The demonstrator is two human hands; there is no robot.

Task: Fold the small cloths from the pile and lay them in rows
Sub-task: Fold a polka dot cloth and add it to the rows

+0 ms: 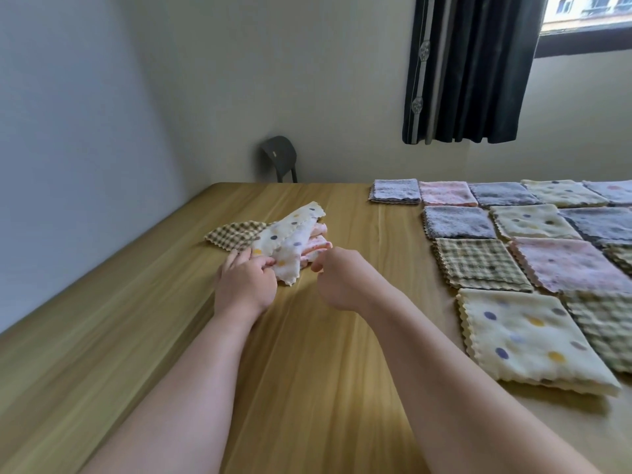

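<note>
A small pile of loose cloths (290,234) lies on the wooden table (136,319), left of centre: a cream dotted cloth on top, a pink one under it and a checked one (236,234) at the left. My left hand (244,282) pinches the near edge of the cream dotted cloth. My right hand (337,278) is just right of the pile, fingers curled, its fingertips at the pink cloth's edge; whether they hold it is hidden. Folded cloths (533,244) lie in rows on the right.
The rows of folded cloths fill the table's right side, the nearest a cream dotted square (526,340). A dark chair (280,159) stands behind the table's far edge. A dark curtain (468,70) hangs by the window. Walls close the left and back.
</note>
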